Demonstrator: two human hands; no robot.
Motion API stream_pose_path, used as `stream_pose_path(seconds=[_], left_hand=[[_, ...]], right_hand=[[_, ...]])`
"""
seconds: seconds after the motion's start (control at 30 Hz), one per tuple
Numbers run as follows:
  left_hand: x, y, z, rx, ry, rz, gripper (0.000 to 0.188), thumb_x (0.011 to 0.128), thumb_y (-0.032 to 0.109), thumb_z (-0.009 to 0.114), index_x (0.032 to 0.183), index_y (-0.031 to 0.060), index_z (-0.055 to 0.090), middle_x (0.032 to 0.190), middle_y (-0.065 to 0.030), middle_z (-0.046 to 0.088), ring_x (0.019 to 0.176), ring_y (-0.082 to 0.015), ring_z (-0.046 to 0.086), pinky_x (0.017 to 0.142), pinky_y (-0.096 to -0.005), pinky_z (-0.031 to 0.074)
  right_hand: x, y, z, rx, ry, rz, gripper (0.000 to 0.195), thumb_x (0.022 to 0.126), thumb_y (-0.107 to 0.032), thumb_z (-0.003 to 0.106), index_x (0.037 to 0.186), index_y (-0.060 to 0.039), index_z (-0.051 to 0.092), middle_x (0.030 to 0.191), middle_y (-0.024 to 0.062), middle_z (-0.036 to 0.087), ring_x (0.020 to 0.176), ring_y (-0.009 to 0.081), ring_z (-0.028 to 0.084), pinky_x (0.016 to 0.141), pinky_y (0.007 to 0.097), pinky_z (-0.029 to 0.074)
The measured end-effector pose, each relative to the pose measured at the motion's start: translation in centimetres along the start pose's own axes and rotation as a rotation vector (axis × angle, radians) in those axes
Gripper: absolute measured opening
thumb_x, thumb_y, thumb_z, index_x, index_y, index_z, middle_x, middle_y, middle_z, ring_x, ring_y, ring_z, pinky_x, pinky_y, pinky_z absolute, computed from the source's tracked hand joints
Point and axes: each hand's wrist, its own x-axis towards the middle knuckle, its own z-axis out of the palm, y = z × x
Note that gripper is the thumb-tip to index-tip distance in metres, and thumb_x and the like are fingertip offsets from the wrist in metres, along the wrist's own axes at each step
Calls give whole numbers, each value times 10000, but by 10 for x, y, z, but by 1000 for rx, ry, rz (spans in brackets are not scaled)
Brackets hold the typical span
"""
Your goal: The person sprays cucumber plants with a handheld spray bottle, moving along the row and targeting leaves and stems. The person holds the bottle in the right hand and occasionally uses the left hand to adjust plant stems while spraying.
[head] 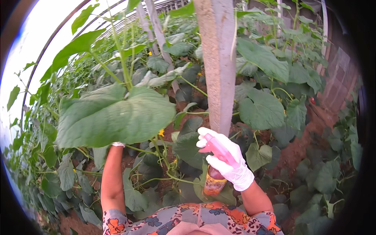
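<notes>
My right hand, in a white glove, is closed around the neck of a spray bottle with a pink trigger head, its fingers at the trigger. The bottle's lower part looks orange and yellow and hangs upright below the hand. A large green cucumber leaf spreads on the left and hides nearly all of my left hand; only a bit of white glove shows at the wrist under its lower edge. Whether that hand holds anything is hidden. A yellow flower is just right of the leaf.
A thick upright post stands directly ahead, past the right hand. Dense cucumber vines surround me, with leaves to the right and thin stems crossing low in front. Bare soil shows at the right. Curved greenhouse ribs rise on the left.
</notes>
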Motion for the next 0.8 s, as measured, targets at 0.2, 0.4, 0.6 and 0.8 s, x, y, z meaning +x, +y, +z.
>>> stream_pose_path(seconds=[0.2,0.4,0.6,0.8], left_hand=[[-5,-12,-22,351,59,29,253,893,212,590,893,-37,631,653,-232,581,607,-362,613,541,-409,457],[-14,118,-41,66,83,-572,452,938,-12,488,1380,85,479,1035,-74,672,573,-47,560,479,-183,420],[-71,209,-27,-77,272,-368,377,964,-68,429,1322,16,517,1272,-83,600,919,-55,574,639,-172,456],[-55,346,82,-243,-10,-480,333,956,-44,490,1242,67,619,987,-26,663,744,-48,527,694,-193,459]], right_hand=[[-21,38,-87,-1056,229,-173,446,652,-35,611,1096,-52,644,1371,197,490,1344,464,370,1040,598,329],[-17,85,-182,-1365,189,31,82,703,-141,658,756,-85,630,1518,137,354,1410,370,293,1078,636,205],[-30,141,-279,-1214,202,51,436,746,-139,648,1176,-112,581,1278,24,574,1160,222,547,1063,559,309],[-48,173,-320,-1023,248,17,397,771,-54,581,1167,-63,604,1192,110,617,1069,295,599,919,381,487]])
